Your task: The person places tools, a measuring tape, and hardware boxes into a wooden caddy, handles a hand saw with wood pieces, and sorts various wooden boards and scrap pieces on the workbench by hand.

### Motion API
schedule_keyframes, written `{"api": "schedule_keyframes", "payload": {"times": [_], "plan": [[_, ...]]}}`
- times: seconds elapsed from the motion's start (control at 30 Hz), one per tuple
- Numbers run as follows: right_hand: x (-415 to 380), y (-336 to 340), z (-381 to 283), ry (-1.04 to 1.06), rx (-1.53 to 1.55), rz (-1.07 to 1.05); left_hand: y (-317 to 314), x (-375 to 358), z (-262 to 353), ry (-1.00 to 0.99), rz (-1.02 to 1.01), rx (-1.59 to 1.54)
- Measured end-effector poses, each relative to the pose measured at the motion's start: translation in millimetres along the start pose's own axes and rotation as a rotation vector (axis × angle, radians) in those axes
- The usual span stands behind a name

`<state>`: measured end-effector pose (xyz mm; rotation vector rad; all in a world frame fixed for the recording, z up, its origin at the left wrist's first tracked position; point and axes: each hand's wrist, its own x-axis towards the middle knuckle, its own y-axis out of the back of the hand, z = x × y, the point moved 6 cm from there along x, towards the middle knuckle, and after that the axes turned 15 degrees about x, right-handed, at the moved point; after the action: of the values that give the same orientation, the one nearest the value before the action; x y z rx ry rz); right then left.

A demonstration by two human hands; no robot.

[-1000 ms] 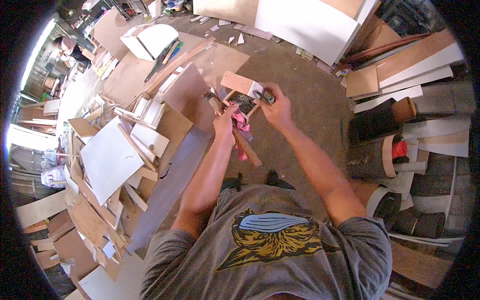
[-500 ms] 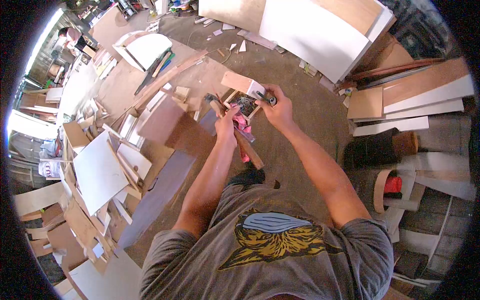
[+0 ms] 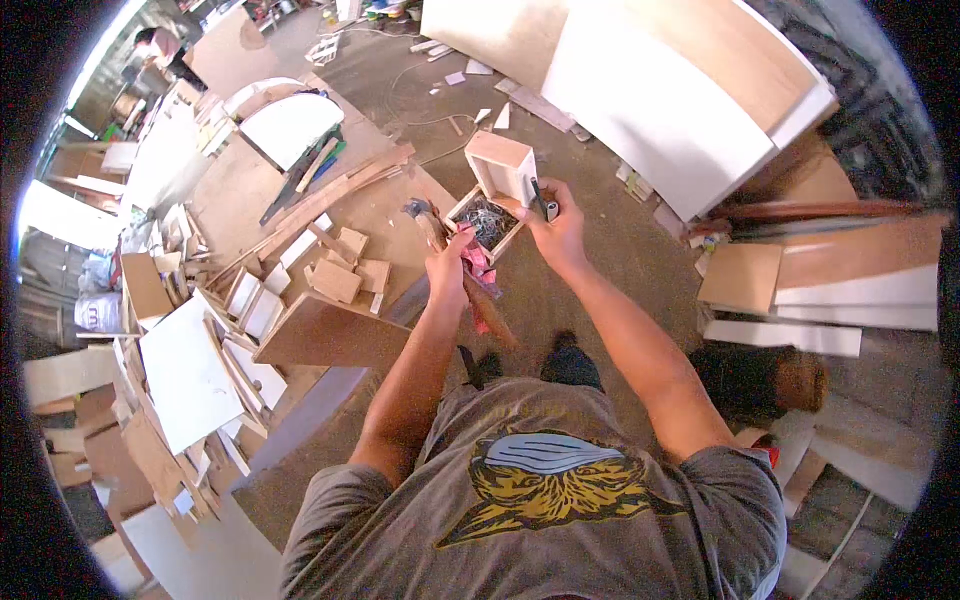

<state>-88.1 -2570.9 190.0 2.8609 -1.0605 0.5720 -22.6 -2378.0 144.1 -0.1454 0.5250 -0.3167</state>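
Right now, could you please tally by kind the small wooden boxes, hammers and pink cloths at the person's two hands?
Small wooden boxes: 2 (upper box, lower box)
Hammer: 1
Pink cloth: 1
Total: 4

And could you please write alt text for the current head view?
A person's left hand holds a hammer-like tool and pink material beside a wooden box of tangled metal bits; the right hand holds a dark pen-like object and a tilted wooden box. Wood offcuts lie left.
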Motion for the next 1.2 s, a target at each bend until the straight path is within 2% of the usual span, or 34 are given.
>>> {"api": "schedule_keyframes", "payload": {"times": [0.13,0.23,0.33,0.5,0.53,0.57,0.63,0.8,0.83,0.93,0.97,1.07,1.2], "plan": [[58,4,43,-0.019,0.029,-0.051,-16,48,-5,-0.027,0.074,-0.056],[105,-1,83,0.061,-0.001,-0.167,-22,77,-8,-0.063,0.148,-0.090],[142,-13,124,-0.260,0.052,-0.267,-30,86,-2,-0.088,0.249,-0.107],[167,-55,145,-0.510,0.225,-0.372,-6,110,-30,-0.118,0.439,-0.262],[171,-67,149,-0.534,0.242,-0.413,-7,99,-20,-0.108,0.471,-0.274],[174,-79,155,-0.648,0.256,-0.442,-6,93,-11,-0.098,0.504,-0.285],[169,-102,174,-0.880,0.282,-0.482,28,107,-39,-0.125,0.583,-0.281],[148,-172,248,-1.073,0.244,-0.604,75,106,-54,-0.051,0.685,-0.404],[146,-183,260,-1.117,0.219,-0.622,79,105,-48,-0.117,0.712,-0.390],[132,-205,289,-1.171,0.101,-0.692,105,113,-72,-0.032,0.739,-0.438],[127,-218,312,-1.093,0.082,-0.797,115,114,-76,-0.079,0.782,-0.381],[117,-234,334,-1.152,-0.063,-0.870,153,134,-123,-0.134,0.951,-0.320],[94,-257,385,-1.128,-0.155,-0.933,147,133,-116,-0.111,0.923,-0.379]]}}
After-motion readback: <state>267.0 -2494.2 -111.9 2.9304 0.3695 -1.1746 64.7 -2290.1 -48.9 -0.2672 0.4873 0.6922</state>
